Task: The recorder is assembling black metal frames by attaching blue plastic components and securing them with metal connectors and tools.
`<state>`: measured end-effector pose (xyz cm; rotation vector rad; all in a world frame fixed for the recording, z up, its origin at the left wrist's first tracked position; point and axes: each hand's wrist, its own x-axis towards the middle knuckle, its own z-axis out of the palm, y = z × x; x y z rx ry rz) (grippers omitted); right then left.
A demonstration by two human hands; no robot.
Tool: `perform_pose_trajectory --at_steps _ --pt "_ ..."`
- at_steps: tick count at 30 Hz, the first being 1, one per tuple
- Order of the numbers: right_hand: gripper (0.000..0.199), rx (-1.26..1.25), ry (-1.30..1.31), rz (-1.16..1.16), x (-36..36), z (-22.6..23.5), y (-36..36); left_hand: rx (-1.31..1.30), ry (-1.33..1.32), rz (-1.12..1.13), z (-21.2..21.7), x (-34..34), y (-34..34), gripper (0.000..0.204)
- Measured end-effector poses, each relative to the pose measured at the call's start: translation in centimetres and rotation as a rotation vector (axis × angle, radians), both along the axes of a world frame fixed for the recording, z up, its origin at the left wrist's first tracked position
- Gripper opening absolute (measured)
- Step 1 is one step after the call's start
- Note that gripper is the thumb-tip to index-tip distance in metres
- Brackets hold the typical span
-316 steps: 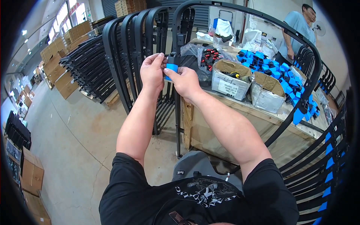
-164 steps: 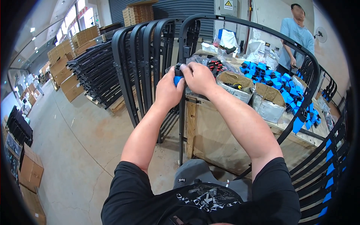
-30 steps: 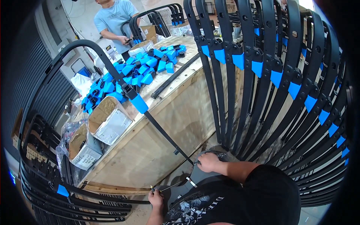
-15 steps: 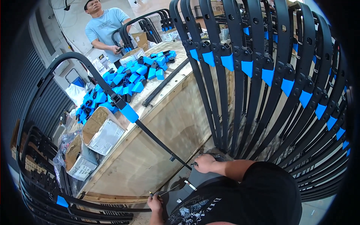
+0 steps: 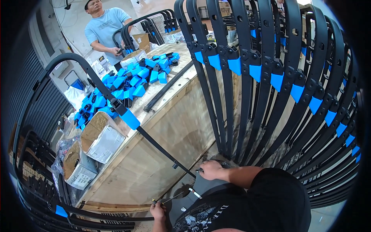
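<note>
The person's left hand (image 5: 157, 212) is low and near, fingers curled round the yellow-and-black handle of a screwdriver (image 5: 154, 202), whose thin shaft points right. Farther right, the right hand (image 5: 212, 170) is bent, palm down, beside the lower end of an arched black frame (image 5: 97, 82); whether it grips that end cannot be told.

The frame arches ahead of both hands: its right leg slopes down across the bench edge to just beside the right hand, and its left side curves round toward the left hand. It carries one blue piece (image 5: 130, 119) on the right leg and another (image 5: 61, 211) on the left, so both seem fitted, though their fastening cannot be judged.

Beyond stands the wooden bench (image 5: 166, 127), bearing two worn boxes (image 5: 102, 140) and, farther back, a heap of loose blue pieces (image 5: 135, 79), seemingly unused. To the right, many standing frames (image 5: 266, 38) already have theirs. A co-worker (image 5: 108, 29) stands past the bench.
</note>
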<state>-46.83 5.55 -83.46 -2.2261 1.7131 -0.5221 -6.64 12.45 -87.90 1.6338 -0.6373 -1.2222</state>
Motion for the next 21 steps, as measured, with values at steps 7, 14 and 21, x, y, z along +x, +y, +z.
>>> perform_pose_trajectory --at_steps 7,14,21 --pt "0.039 0.07 0.019 -0.043 -0.1 1.1 -0.2 0.013 -0.009 -0.019 -0.2 -0.1 -0.2 0.013" --pt "0.038 0.121 0.048 -0.116 0.1 -0.1 -1.8 0.006 -0.044 -0.05 -0.8 0.4 -0.5 0.012" --pt "0.04 0.189 0.029 -0.154 -0.5 -1.8 -4.8 -0.008 -0.026 -0.03 -0.5 0.6 -0.1 0.012"
